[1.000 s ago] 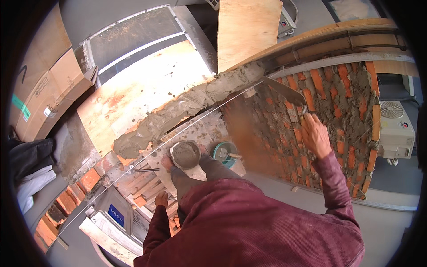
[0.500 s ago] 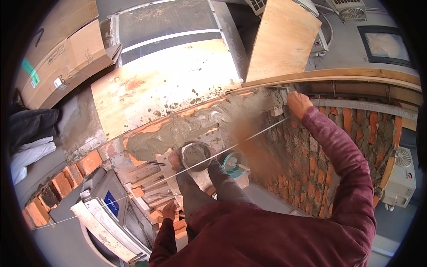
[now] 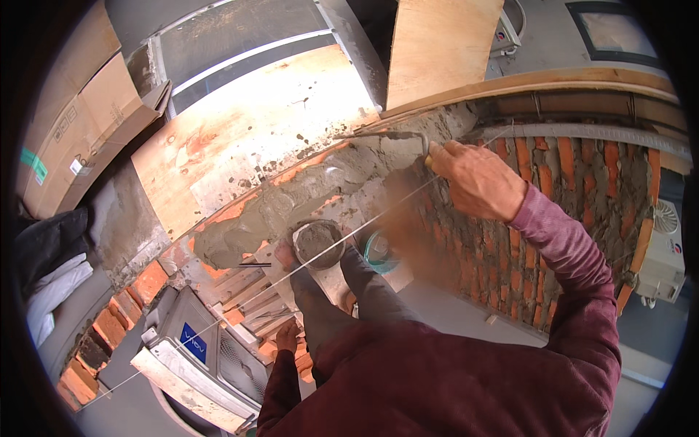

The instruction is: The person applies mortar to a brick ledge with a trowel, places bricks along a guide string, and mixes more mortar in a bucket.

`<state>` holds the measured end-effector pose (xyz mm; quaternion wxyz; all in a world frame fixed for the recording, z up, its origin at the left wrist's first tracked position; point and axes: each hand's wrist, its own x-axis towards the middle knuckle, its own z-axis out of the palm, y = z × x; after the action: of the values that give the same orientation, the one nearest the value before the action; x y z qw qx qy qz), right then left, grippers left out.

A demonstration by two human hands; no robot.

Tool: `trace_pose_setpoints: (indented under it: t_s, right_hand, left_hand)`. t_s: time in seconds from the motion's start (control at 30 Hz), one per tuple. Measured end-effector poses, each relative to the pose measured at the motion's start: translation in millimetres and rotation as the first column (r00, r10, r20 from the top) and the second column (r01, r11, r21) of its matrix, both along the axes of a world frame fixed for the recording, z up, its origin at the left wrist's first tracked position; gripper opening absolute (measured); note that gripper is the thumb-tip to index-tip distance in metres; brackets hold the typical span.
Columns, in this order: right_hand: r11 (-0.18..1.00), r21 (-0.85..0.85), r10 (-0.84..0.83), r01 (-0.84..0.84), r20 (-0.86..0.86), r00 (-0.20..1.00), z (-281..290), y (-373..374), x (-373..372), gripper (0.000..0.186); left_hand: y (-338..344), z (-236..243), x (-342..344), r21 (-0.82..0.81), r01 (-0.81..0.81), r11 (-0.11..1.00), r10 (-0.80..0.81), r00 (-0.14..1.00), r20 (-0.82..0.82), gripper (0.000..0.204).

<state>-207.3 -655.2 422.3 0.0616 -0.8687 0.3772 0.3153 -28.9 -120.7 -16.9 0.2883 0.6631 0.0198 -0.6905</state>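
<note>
My right hand (image 3: 480,178) grips the handle of a trowel (image 3: 386,135), whose thin blade is turned edge-on above a ridge of wet grey mortar (image 3: 255,222) laid along a brick course. A taut white string (image 3: 291,272) crosses diagonally near that hand and over my legs. My left hand (image 3: 287,336) hangs low beside my left leg, fingers loosely apart, with nothing visible in it. Between my feet is a round bucket of mortar (image 3: 317,247), and a teal bucket (image 3: 380,258) stands just right of it, partly blurred.
Mortar-smeared brickwork (image 3: 546,211) fills the right, under a wooden beam (image 3: 568,80). A plywood sheet (image 3: 189,167) lies ahead, cardboard boxes (image 3: 95,138) at upper left. At lower left are loose bricks (image 3: 109,324) and a metal appliance (image 3: 196,342); an air-conditioner unit (image 3: 659,247) is far right.
My right hand has come left from over the brickwork to above the mortar ridge, slightly lower than half a second ago, bringing the trowel along. My left hand stays low at my side.
</note>
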Motion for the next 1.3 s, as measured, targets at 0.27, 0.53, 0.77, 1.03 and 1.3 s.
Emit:
trace_pose_setpoints:
  t_s: [0.27,0.53,0.77,1.03,1.3]
  right_hand:
    - [0.436,0.324,-0.802,0.839,0.562,0.200,91,142,-149,0.034]
    - [-0.166,0.983,-0.609,-0.078,-0.164,-0.776,-143,150,-207,0.040]
    - [-0.084,0.733,-0.402,-0.676,-0.645,-0.650,-198,61,-94,0.041]
    - [-0.259,0.616,-0.373,-0.744,-0.774,-0.512,-169,161,13,0.041]
    - [0.544,0.722,-0.839,0.427,0.480,0.257,-297,282,-161,0.029]
  left_hand:
    - [-30,34,53,0.063,-0.075,0.995,0.072,0.996,0.047,0.027]
    - [-5,53,66,-0.085,0.120,0.989,-0.094,0.960,0.264,0.020]
    - [-22,143,11,-0.115,0.033,0.993,0.019,0.904,0.428,0.035]
    - [144,100,-120,-0.282,-0.262,0.923,0.307,0.943,0.131,0.028]
    - [237,72,-200,-0.033,0.116,0.993,-0.099,0.937,0.334,0.037]
